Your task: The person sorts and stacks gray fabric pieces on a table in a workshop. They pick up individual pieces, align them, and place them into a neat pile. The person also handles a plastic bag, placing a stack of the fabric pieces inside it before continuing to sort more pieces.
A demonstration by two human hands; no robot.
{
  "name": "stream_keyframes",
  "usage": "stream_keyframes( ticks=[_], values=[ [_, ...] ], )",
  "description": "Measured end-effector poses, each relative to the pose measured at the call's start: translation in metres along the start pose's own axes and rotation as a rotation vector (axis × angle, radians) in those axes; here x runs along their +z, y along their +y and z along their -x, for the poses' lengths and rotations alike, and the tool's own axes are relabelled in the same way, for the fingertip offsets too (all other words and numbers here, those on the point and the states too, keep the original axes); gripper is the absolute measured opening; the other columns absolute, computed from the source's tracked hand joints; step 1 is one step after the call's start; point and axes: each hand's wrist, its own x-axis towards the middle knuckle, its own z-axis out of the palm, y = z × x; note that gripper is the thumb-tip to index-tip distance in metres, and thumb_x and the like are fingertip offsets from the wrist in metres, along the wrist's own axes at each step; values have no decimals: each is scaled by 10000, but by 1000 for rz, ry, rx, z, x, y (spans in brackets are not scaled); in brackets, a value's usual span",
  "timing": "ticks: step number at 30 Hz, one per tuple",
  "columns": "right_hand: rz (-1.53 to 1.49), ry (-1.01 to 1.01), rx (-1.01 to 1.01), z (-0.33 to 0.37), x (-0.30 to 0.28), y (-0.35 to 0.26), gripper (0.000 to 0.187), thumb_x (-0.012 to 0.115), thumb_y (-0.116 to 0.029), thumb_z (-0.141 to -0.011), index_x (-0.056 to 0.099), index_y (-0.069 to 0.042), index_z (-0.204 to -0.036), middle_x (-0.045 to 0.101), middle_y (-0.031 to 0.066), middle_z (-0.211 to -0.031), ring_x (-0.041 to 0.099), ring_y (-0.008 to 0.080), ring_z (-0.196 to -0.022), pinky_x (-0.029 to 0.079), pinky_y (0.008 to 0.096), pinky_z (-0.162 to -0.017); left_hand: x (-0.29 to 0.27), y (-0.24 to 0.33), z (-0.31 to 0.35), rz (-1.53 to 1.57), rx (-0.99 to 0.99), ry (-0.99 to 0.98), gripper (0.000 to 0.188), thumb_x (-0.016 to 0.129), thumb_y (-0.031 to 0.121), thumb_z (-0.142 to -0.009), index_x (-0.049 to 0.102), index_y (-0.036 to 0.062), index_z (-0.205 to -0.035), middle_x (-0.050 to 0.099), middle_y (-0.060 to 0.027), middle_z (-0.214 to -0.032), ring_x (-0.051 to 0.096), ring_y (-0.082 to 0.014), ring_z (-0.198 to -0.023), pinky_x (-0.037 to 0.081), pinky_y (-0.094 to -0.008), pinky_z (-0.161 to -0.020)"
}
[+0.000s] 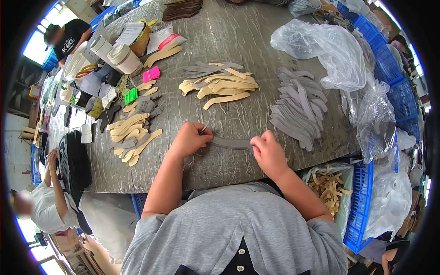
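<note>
- Head view: a curved grey strip (231, 143) spans the gap between two bare hands, just above or on the surface (215, 172); whether it touches is hard to tell.
- Left hand (195, 136): its grip is pressed together at the strip's left end, with a small dark thing (203, 130) poking out between thumb and fingers, too small to identify.
- Right hand (269, 153): its grip pinches the strip's right end, fingers curled inward.
- Beyond the grey strip lies a mixed pile of tan and grey pieces (229, 85); to its right, a heap of grey pieces (298, 107); to its left, a smaller mixed heap (128, 128), with a pink bundle (151, 74) and a green bundle (131, 96) farther off.
- Step in hand, by my reading: handling one strip, both ends held and the length kept extended.
- Any next move would seem to call for steady fingertips at both ends, or freeing one end cleanly without bending the strip.
</note>
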Motion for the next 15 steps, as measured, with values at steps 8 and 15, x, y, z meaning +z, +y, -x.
stream_keyframes(
  ticks=[8,15],
  values=[
    [193,-203,-272,-6,-5,-11,527,578,-33,-795,676,-300,-1239,460,71,-884,602,227,-773,530,353,-607,-1,0,1,29,21,-7,134,706,85,-771,722,-22,-850,684,-71,-694,648,-124,-617,503,-279,-599],
    [296,-256,-362,-15,-8,-16,576,574,-43,-792,634,-311,-1298,490,85,-907,600,212,-672,526,343,-593,-4,0,-1,-20,15,-45,110,708,53,-764,719,-33,-832,686,-67,-705,657,-121,-625,506,-263,-594]
  ],
)
